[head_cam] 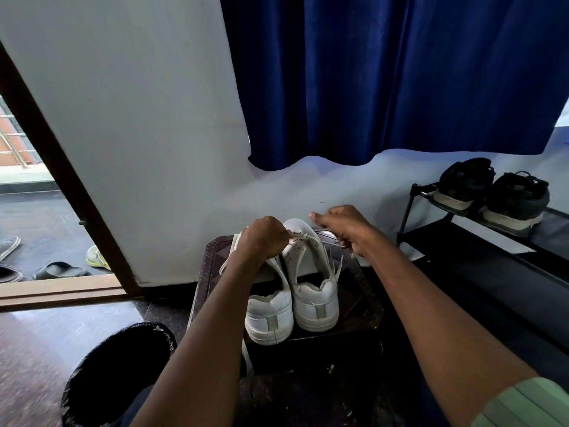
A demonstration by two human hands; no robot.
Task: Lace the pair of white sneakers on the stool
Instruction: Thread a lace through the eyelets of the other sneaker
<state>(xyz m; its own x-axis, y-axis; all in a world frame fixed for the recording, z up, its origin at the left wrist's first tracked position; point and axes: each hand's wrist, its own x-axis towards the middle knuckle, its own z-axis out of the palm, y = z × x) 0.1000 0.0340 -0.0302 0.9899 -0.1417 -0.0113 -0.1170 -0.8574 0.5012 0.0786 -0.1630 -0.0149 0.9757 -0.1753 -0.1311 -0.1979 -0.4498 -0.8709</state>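
Note:
Two white sneakers stand side by side on a dark square stool [366, 306], heels toward me. The left sneaker [269, 315] is partly hidden by my left forearm. The right sneaker [312, 288] has a white lace [303, 237] stretched across its upper eyelets. My left hand [261, 238] is closed on one end of that lace at the sneaker's left side. My right hand [341, 228] pinches the other end and pulls it out to the right, over the stool's far right corner. A loose lace end [338, 268] hangs down beside the right sneaker.
A bin lined with a black bag [120, 371] stands at the lower left. A black shoe rack [480, 238] with dark sandals [492, 192] is on the right. A blue curtain [385, 75] hangs above. The open doorway on the left shows slippers [58, 269] outside.

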